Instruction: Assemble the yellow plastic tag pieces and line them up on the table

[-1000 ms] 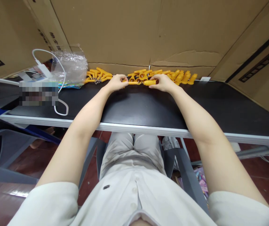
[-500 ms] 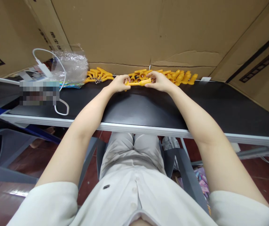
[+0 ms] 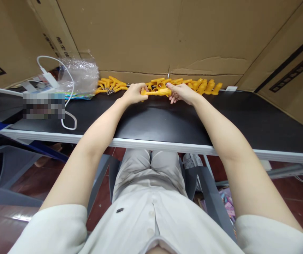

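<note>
My left hand (image 3: 135, 93) is closed on the left end of a yellow plastic screw-like piece (image 3: 153, 93), held level just above the black table. The piece has a ribbed, thread-like shaft and a thicker sleeve (image 3: 164, 92) toward its right end. Beside that end is my right hand (image 3: 179, 93), its fingers loosely curled and apart; a fingertip is at or near the sleeve, and contact is hard to tell. Behind both hands lie more yellow parts (image 3: 161, 85), some with round open ends. To the right stand several yellow sleeve-shaped pieces (image 3: 209, 86).
On the left, yellow forked pieces (image 3: 111, 83) with small metal chains lie near a clear plastic bag (image 3: 81, 72). A white cable (image 3: 70, 74) loops there. Cardboard (image 3: 141, 38) walls the back of the black table (image 3: 162, 121). Its metal edge (image 3: 162, 144) runs before my lap.
My right hand has shifted slightly right, and its fingers have loosened from the sleeve and turned downward. My left hand keeps its hold on the yellow piece, almost unmoved.
</note>
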A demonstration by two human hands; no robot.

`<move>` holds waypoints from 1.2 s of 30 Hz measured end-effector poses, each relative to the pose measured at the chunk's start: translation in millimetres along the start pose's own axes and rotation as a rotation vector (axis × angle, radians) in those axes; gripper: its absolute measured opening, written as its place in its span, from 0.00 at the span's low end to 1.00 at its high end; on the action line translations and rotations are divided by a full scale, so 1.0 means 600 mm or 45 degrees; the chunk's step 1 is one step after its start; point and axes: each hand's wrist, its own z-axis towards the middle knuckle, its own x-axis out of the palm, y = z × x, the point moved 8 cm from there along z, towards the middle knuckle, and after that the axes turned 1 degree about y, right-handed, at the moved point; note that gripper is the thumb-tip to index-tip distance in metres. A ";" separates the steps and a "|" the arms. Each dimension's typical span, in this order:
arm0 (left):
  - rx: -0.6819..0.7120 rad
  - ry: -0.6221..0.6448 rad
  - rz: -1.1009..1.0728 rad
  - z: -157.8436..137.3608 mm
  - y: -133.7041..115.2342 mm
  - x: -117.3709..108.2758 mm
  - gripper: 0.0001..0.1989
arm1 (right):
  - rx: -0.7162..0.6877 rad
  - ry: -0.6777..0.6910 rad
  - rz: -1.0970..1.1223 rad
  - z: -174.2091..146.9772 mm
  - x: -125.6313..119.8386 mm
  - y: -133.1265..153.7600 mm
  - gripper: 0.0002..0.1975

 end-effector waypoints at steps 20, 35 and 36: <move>-0.034 -0.049 -0.001 0.002 -0.004 -0.007 0.18 | 0.043 0.063 0.117 0.000 0.018 0.003 0.45; 0.037 -0.132 0.033 0.019 0.021 0.002 0.17 | 0.086 0.189 0.330 -0.013 0.014 0.005 0.24; 0.046 -0.137 0.039 0.019 0.021 0.003 0.17 | 0.088 0.188 0.347 -0.010 0.016 0.003 0.26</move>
